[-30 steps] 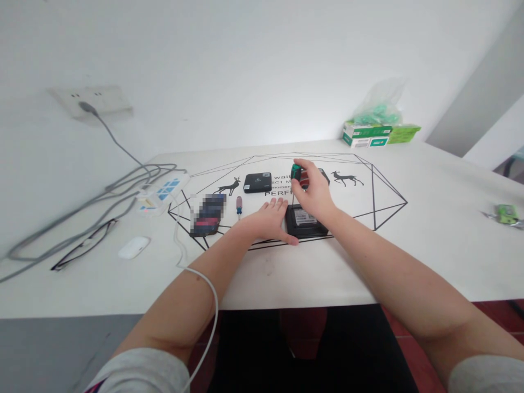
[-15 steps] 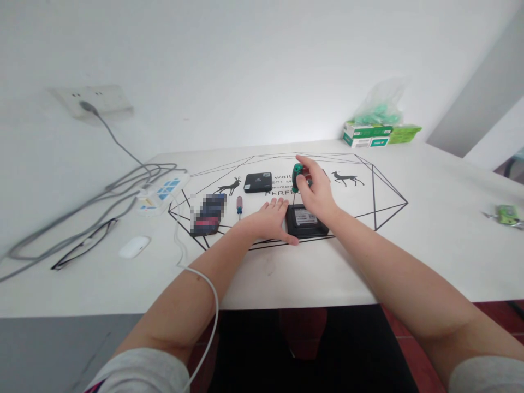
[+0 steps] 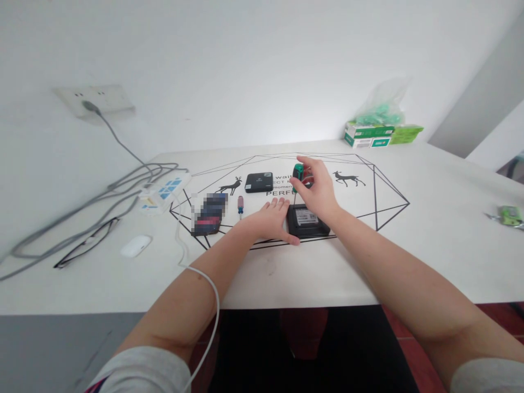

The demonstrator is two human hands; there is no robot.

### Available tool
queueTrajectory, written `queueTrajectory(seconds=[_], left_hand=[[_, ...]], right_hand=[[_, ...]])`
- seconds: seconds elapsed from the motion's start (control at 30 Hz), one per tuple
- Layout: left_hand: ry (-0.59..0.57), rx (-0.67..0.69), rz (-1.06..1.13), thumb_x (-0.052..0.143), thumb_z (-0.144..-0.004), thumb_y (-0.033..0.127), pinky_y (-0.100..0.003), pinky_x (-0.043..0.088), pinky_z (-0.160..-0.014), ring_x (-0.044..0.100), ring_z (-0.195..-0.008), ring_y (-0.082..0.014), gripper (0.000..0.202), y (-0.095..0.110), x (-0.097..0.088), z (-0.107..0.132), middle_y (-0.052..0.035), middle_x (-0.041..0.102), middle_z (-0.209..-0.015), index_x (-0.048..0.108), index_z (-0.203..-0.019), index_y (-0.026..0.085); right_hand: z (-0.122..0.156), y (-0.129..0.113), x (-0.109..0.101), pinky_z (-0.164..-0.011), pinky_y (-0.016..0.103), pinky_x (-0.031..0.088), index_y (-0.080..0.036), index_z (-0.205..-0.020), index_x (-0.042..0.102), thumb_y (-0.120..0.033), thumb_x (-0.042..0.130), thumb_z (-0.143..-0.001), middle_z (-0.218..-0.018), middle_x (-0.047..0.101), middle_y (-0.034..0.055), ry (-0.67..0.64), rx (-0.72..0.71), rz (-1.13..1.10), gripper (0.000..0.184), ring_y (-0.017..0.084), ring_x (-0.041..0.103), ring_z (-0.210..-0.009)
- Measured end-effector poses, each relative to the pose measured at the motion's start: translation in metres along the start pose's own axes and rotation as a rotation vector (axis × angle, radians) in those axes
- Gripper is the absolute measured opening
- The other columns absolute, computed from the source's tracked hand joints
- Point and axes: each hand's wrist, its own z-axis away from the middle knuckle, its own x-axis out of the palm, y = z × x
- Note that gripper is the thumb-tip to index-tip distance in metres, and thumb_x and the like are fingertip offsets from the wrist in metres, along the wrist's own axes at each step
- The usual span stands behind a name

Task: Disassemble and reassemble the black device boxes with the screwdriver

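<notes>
My right hand (image 3: 321, 188) grips the green and black handle of a screwdriver (image 3: 298, 171), held upright with its thin shaft pointing down. The tip meets the back left corner of a black plastic case (image 3: 309, 231), which bears a white printed label (image 3: 306, 216). Flat on the table beside the case's left side lies my left hand (image 3: 270, 221), its fingers stretched out and its thumb along the front corner. A second screwdriver (image 3: 240, 204), with a reddish and blue handle, lies to the left of that hand. Behind it rests another flat black box (image 3: 259, 183).
On the left are a blurred-out phone (image 3: 209, 214), a white earbud case (image 3: 136, 246), glasses (image 3: 85, 243) and a power strip (image 3: 166, 192) with grey cables. A white cable (image 3: 215, 297) crosses my left forearm. Green boxes (image 3: 368, 132) stand against the wall; a green packet (image 3: 510, 215) lies far right.
The whole view has shifted very slightly. My right fingers have shifted a little on the screwdriver handle, with the thumb lower and further out. My left hand and the case stay put.
</notes>
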Motion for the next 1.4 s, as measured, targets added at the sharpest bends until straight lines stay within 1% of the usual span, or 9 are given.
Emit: queueTrajectory(seconds=[0.1,0.2,0.37,0.67,0.8,0.97,1.13,1.3,1.4], left_hand=[[0.013,-0.002,-0.006,0.053,-0.066,0.1,-0.054,0.012,-0.133,0.003,-0.166,-0.0434,0.151,-0.0005,0.001,-0.0005,-0.029,0.002,-0.177,0.0,-0.17,0.004],[0.016,0.002,-0.003,0.053,-0.067,0.1,-0.055,0.012,-0.132,0.003,-0.165,-0.0436,0.15,-0.001,0.0015,-0.0006,-0.0273,0.004,-0.177,-0.003,-0.17,0.008],[0.018,0.008,0.006,0.054,-0.066,0.1,-0.056,0.013,-0.132,0.003,-0.165,-0.0445,0.15,-0.0009,0.0009,-0.0001,-0.0265,0.005,-0.177,-0.006,-0.171,0.01],[0.006,-0.006,-0.002,0.054,-0.066,0.1,-0.054,0.011,-0.133,0.002,-0.166,-0.0434,0.15,0.0001,0.0001,0.0011,-0.0282,0.002,-0.177,0.0,-0.17,0.006],[-0.004,-0.007,-0.006,0.053,-0.067,0.1,-0.053,0.011,-0.133,0.002,-0.166,-0.0431,0.15,0.0014,-0.0017,0.0019,-0.0287,0.001,-0.177,0.001,-0.17,0.003],[0.0,0.0,-0.015,0.053,-0.067,0.101,-0.051,0.011,-0.133,0.002,-0.165,-0.0438,0.154,0.0008,0.0,0.0001,-0.0319,0.001,-0.175,0.002,-0.168,-0.003],[0.004,-0.011,-0.013,0.055,-0.066,0.099,-0.053,0.011,-0.133,0.003,-0.165,-0.0437,0.151,0.0015,0.0006,-0.0003,-0.0299,0.001,-0.176,0.002,-0.169,0.002],[0.003,-0.016,-0.025,0.056,-0.068,0.098,-0.052,0.012,-0.133,0.004,-0.166,-0.0429,0.151,0.0038,-0.0011,0.0014,-0.0316,0.002,-0.176,0.002,-0.169,0.0],[-0.001,-0.016,-0.015,0.058,-0.069,0.097,-0.052,0.012,-0.133,0.003,-0.166,-0.0436,0.15,0.0041,-0.0015,0.0016,-0.0317,0.001,-0.175,0.002,-0.169,-0.001]], right_hand=[[0.0001,-0.0018,-0.0005,-0.071,0.039,0.065,-0.028,-0.131,0.063,-0.028,0.068,-0.092,-0.113,0.064,0.0079,0.009,0.002,-0.012,0.04,0.024,0.065,-0.097],[0.0002,-0.0031,-0.0013,-0.069,0.037,0.066,-0.028,-0.127,0.066,-0.029,0.067,-0.092,-0.112,0.064,0.0074,-0.003,0.014,-0.006,0.035,0.022,0.065,-0.095],[-0.0001,-0.0042,-0.0021,-0.068,0.036,0.066,-0.027,-0.126,0.067,-0.029,0.068,-0.092,-0.111,0.065,0.0072,0.003,0.011,0.001,0.034,0.022,0.065,-0.094],[-0.0033,-0.0045,-0.0067,-0.066,0.033,0.064,-0.027,-0.125,0.067,-0.025,0.069,-0.09,-0.111,0.064,0.0068,0.052,0.026,0.005,0.035,0.02,0.064,-0.092],[-0.0012,-0.0033,-0.0036,-0.067,0.035,0.065,-0.027,-0.124,0.067,-0.026,0.069,-0.09,-0.111,0.064,0.0071,0.032,0.015,-0.011,0.034,0.021,0.064,-0.093],[0.0006,-0.0038,-0.002,-0.066,0.036,0.065,-0.026,-0.125,0.068,-0.028,0.067,-0.092,-0.11,0.064,0.0082,-0.001,-0.005,-0.027,0.033,0.022,0.065,-0.091],[0.0003,-0.0063,-0.0042,-0.066,0.036,0.065,-0.026,-0.124,0.07,-0.028,0.067,-0.092,-0.111,0.065,0.009,-0.004,-0.009,-0.021,0.032,0.021,0.064,-0.089],[0.0008,-0.0072,-0.0042,-0.067,0.037,0.066,-0.028,-0.124,0.07,-0.029,0.067,-0.093,-0.112,0.065,0.009,-0.027,0.006,-0.041,0.031,0.022,0.065,-0.091],[0.0003,-0.0063,-0.0043,-0.066,0.036,0.065,-0.028,-0.124,0.069,-0.029,0.067,-0.093,-0.114,0.064,0.0084,0.0,0.011,-0.042,0.031,0.021,0.064,-0.09]])
